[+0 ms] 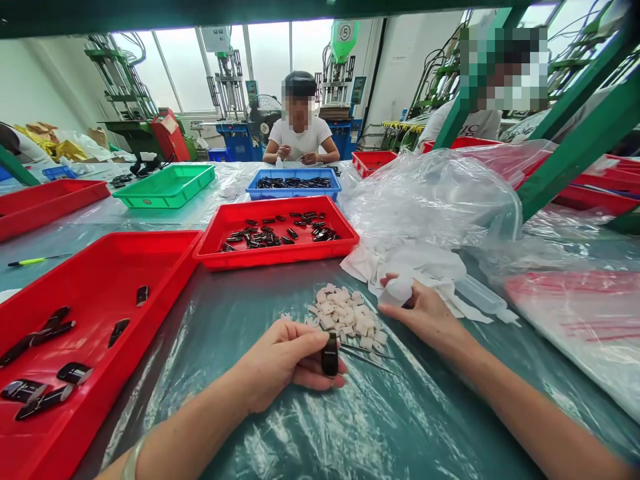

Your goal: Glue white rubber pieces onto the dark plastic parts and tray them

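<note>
Between the thumb and fingers of my left hand (293,353) is a small glossy black plastic part (330,355), held upright above the table. My right hand (425,303) is closed around a whitish, rounded thing (397,292); its exact kind is unclear. Just beyond my left hand lies a heap of small cream-coloured pieces (345,313). Thin metal tweezers (367,353) rest beside that heap, partly behind the black part. White cloths (367,263) and a translucent plastic bottle (480,295) lie around my right hand.
Red trays (275,257) (165,267) with black parts stand ahead and at left. Behind are a blue tray (294,193) and a green tray (167,187). Clear plastic bags (435,193) cover the right side, near green frame bars (575,147). A person (300,137) sits opposite.
</note>
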Motion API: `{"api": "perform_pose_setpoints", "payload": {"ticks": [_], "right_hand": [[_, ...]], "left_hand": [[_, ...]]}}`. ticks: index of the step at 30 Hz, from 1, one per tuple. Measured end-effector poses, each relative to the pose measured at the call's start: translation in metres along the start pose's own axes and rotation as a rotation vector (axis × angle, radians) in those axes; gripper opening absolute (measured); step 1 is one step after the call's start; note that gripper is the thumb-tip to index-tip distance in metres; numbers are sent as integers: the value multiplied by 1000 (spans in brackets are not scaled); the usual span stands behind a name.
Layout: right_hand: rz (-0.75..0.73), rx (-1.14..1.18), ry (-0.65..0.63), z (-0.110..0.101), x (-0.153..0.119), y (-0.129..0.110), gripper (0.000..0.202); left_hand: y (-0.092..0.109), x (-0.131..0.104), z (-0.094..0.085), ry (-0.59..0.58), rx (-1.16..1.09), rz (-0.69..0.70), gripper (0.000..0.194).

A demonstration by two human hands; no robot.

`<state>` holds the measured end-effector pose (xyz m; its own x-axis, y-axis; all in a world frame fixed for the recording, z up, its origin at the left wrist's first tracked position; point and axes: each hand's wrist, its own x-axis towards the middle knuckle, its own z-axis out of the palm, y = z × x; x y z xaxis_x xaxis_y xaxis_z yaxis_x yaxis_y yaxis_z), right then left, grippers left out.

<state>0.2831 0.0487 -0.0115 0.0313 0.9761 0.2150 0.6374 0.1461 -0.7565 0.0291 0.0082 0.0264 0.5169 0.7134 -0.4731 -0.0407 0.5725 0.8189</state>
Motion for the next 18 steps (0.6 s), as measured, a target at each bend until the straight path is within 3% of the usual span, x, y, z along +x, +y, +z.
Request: {"api": "perform_pose_setpoints", "payload": {"ticks": [3,7,11,16,18], "right_hand": [[-37,-43,10,0,1,-4,26],[-155,-124,79,-3,-7,-17,29],[-361,-172,82,-2,-22,-32,29],[-704,-350,58,1,-39,-47,45],[-764,-409,51,2,-42,-52,48]], "left_hand": [[-2,0,1,-22,-32,-31,43],[-4,-2,3,-48,-19,-40,33],[-6,-5,5,-123,7,-53,22],[-10,-7,7,-198,-13,-77,17],[-11,-6,7,-222,-10,-79,17]]}}
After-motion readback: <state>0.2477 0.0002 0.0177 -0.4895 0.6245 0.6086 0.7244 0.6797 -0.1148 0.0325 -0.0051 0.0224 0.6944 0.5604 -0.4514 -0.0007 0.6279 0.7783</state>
